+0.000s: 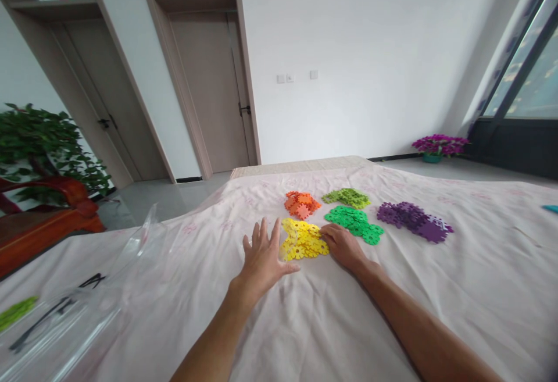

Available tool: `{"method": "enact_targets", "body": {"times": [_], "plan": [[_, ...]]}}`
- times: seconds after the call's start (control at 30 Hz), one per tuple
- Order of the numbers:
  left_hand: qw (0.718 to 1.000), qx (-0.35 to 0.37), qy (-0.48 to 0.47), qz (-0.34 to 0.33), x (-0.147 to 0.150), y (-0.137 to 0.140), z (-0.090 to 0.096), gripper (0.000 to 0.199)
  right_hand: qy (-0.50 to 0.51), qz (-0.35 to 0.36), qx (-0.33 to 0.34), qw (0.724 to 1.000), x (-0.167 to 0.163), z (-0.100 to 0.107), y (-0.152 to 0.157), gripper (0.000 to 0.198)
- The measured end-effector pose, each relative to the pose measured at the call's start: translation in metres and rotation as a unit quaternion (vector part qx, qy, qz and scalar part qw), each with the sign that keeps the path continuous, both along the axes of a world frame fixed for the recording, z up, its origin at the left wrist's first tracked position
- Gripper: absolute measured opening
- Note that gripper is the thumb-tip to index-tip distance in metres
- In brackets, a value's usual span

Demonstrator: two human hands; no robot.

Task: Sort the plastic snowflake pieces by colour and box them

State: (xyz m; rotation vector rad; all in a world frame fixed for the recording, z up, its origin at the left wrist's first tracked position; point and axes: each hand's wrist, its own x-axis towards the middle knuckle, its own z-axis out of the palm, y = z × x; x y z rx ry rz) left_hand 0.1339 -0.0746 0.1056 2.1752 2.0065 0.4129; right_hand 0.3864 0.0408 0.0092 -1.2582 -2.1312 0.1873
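A pile of yellow flower-shaped plastic discs [305,241] lies on the cloth between my two hands. My left hand [263,254] is open at its left side, fingers spread and thumb stretched along the near edge. Against the right edge of the yellow pile rests my right hand [342,243], its fingers close together, slightly bent and touching the discs. Just behind that hand is a pile of green discs [355,222]. Orange pieces [301,204] sit beyond the yellow pile, with light-green ones [349,197] to their right. Purple pieces [414,221] form the heap farthest right.
A pale cloth [471,289] covers the surface. At the left lie a clear plastic bag [87,329], dark-framed glasses [56,312] and more light-green pieces [17,312]. A wooden chair [47,207] stands beyond the left edge. A blue object [551,208] shows at far right.
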Motion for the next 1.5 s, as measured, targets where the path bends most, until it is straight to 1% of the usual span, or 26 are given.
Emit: {"method": "enact_targets", "body": {"times": [0.1,0.23,0.37,0.5,0.63,0.73,0.8,0.87,0.93,1.0,1.03,1.17,1.3,1.4,1.5], "plan": [[0.999,0.024,0.023,0.013,0.011,-0.001,-0.007,0.090,0.001,0.007,-0.003,1.000,0.001,-0.001,0.001,0.025],[0.998,0.048,0.037,0.017,0.014,0.001,-0.016,0.066,-0.001,0.009,-0.010,1.000,0.001,-0.001,0.001,0.026],[0.995,0.068,0.066,0.031,0.016,0.002,-0.019,0.048,-0.003,0.010,-0.009,1.000,0.001,-0.001,0.001,0.025],[0.992,0.068,0.097,0.048,0.013,0.001,-0.009,0.039,-0.005,0.012,-0.009,1.000,0.001,-0.001,0.000,0.026],[0.989,0.095,0.079,0.084,0.001,0.000,0.010,0.039,-0.003,0.012,-0.008,1.000,0.000,0.001,-0.001,0.026],[0.982,0.156,0.025,0.105,-0.018,0.001,0.025,0.039,-0.007,0.010,-0.011,1.000,0.000,0.001,-0.002,0.026],[0.967,0.227,-0.043,0.104,-0.034,0.003,0.032,0.038,-0.010,0.008,-0.012,1.000,0.000,0.002,-0.002,0.027],[0.933,0.322,-0.124,0.104,-0.050,0.006,0.035,0.038,-0.011,0.007,-0.014,1.000,0.000,0.002,-0.002,0.027],[0.901,0.387,-0.174,0.092,-0.065,0.010,0.034,0.040,-0.012,0.005,-0.017,1.000,-0.001,0.003,-0.003,0.027],[0.885,0.412,-0.185,0.114,-0.079,0.015,0.028,0.040,-0.011,0.003,-0.020,1.000,-0.001,0.004,-0.003,0.027],[0.887,0.406,-0.182,0.122,-0.085,0.019,0.024,0.039,-0.010,0.003,-0.021,1.000,-0.001,0.004,-0.003,0.027],[0.912,0.354,-0.157,0.133,-0.110,0.036,-0.001,0.039,-0.002,0.004,-0.024,1.000,-0.001,0.004,-0.003,0.027],[0.935,0.308,-0.107,0.138,-0.129,0.055,-0.028,0.040,-0.004,0.008,-0.017,1.000,0.000,0.003,-0.003,0.026],[0.950,0.272,-0.052,0.142,-0.137,0.065,-0.045,0.040,-0.002,0.010,-0.014,1.000,-0.001,0.004,-0.004,0.025],[0.963,0.225,-0.001,0.145,-0.140,0.071,-0.056,0.039,-0.002,0.008,-0.016,1.000,-0.002,0.005,-0.005,0.026]]}}
